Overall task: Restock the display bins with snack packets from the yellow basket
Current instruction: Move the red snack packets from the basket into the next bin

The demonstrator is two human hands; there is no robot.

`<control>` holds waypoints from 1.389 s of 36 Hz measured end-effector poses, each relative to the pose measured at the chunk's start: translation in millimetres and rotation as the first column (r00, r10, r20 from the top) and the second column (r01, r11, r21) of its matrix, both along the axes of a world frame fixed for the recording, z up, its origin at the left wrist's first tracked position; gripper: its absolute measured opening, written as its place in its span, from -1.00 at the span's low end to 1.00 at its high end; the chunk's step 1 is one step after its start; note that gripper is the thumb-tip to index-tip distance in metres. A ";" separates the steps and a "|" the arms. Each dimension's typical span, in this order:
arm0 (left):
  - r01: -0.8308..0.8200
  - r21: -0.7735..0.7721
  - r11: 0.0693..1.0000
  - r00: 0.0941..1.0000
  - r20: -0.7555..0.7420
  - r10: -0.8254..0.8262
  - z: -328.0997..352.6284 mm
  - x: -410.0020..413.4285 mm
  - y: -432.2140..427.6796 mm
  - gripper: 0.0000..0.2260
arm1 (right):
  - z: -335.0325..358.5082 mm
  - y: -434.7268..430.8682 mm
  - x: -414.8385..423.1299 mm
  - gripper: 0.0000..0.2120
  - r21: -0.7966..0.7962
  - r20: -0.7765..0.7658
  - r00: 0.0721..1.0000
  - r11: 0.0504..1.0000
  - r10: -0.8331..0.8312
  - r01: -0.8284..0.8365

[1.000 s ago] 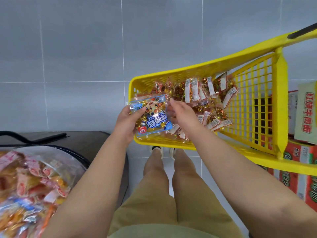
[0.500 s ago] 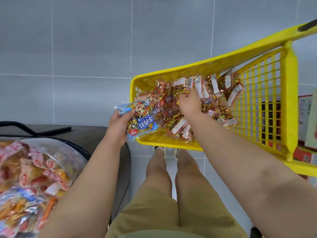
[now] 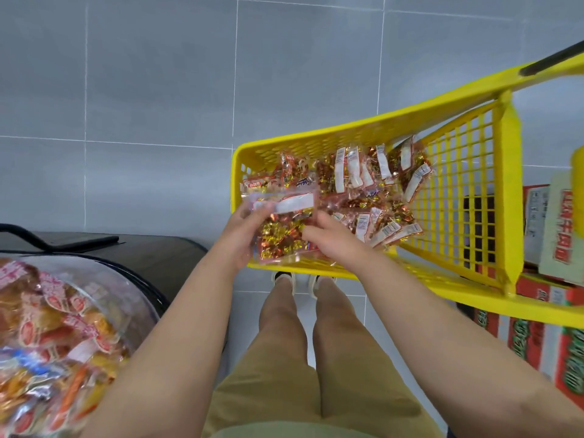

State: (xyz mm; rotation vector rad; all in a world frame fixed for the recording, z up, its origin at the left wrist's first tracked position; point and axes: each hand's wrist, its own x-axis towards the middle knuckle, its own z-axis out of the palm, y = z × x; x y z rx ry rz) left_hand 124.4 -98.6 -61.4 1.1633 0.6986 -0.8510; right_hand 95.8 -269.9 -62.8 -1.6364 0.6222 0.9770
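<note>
The yellow basket (image 3: 316, 141) stands tilted in front of me, with several clear snack packets (image 3: 373, 188) of red and gold sweets heaped in its near left part. Over the basket's near left corner I hold one clear snack packet (image 3: 281, 230) with a white label, between both hands. My left hand (image 3: 238, 238) grips its left side from below. My right hand (image 3: 328, 240) pinches its right edge. Whether another packet lies under it in my left hand is hidden.
A display bin (image 3: 139, 289) with a clear curved wall, full of mixed snack packets (image 3: 47, 330), sits at the lower left beside a dark counter (image 3: 151, 251). Red and green cardboard boxes (image 3: 550, 343) are stacked under the basket's right end. Grey floor tiles lie beyond.
My right hand came back out of the heap with a red and gold packet and brought it to my left hand. The blue packet seen in my left hand earlier no longer shows.
</note>
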 end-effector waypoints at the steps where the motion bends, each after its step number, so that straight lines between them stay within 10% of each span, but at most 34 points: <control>1: 0.017 0.015 1.000 1.000 0.021 -0.017 -1.3 -2.4 1.3 -0.47 | -1.2 1.8 0.2 -0.76 -0.004 -0.010 0.996 0.996 0.087 -0.087; 4: 0.001 0.082 0.997 0.999 0.033 -0.004 -4.6 -6.5 4.6 -0.63 | -4.2 -1.7 0.3 -0.77 0.033 -0.060 0.970 0.972 0.234 -0.232; 9: -0.124 0.173 0.977 0.992 0.010 0.124 -14.4 -10.2 18.5 -0.75 | -21.3 -19.8 -2.5 -0.90 -0.239 0.102 0.981 0.953 -0.166 0.186; 13: -0.188 0.193 0.963 0.982 0.010 0.189 -17.6 -12.9 28.4 -0.69 | -33.9 -26.1 -4.5 -0.84 -0.474 -0.005 0.983 0.866 -0.183 0.159; 22: -0.175 0.226 0.958 0.983 -0.017 0.184 -15.6 -20.6 37.4 -0.61 | -40.4 -1.8 4.8 -0.28 -0.546 0.051 0.998 0.835 -0.042 0.063; 27: -0.194 0.216 0.957 0.979 -0.026 0.204 -10.1 -24.6 38.4 -0.71 | -44.9 7.1 -1.9 -0.24 -0.397 0.116 0.921 0.833 -0.371 0.386; 37: -0.283 0.227 0.932 0.956 -0.014 0.293 31.2 -36.5 47.5 -0.75 | 17.1 -31.8 -31.9 -0.88 0.064 -0.066 0.692 0.689 -0.719 0.722; 50: -0.579 0.092 0.810 0.809 0.188 0.557 147.9 -120.9 73.8 -0.88 | 138.2 -8.8 3.0 -0.73 0.664 -0.279 0.900 0.610 -0.336 0.433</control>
